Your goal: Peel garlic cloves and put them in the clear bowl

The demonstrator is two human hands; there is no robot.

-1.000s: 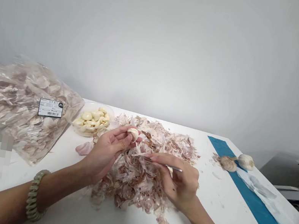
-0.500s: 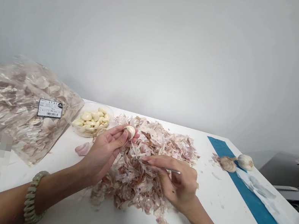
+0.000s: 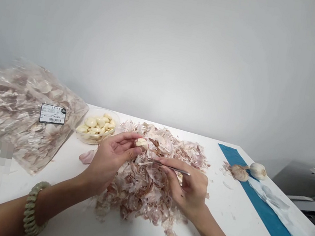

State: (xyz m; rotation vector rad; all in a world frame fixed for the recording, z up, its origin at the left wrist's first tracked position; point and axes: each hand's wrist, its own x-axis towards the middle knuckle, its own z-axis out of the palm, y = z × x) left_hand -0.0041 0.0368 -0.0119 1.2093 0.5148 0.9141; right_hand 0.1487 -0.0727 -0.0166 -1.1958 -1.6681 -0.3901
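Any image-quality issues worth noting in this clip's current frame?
Head view: dark, blurred rim at the right edge; pixelated patch at lower left; glare on the clear bag; the label's smallest print unreadable; soft shadow on the wall at right; hands and peeled cloves fairly clear.

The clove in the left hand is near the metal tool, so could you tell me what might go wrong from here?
If the thin metal tool in the right hand slips, it could nick the left hand, whose fingers are near its tip. The clove, pinched at the fingertips, might drop into the pile of skins.
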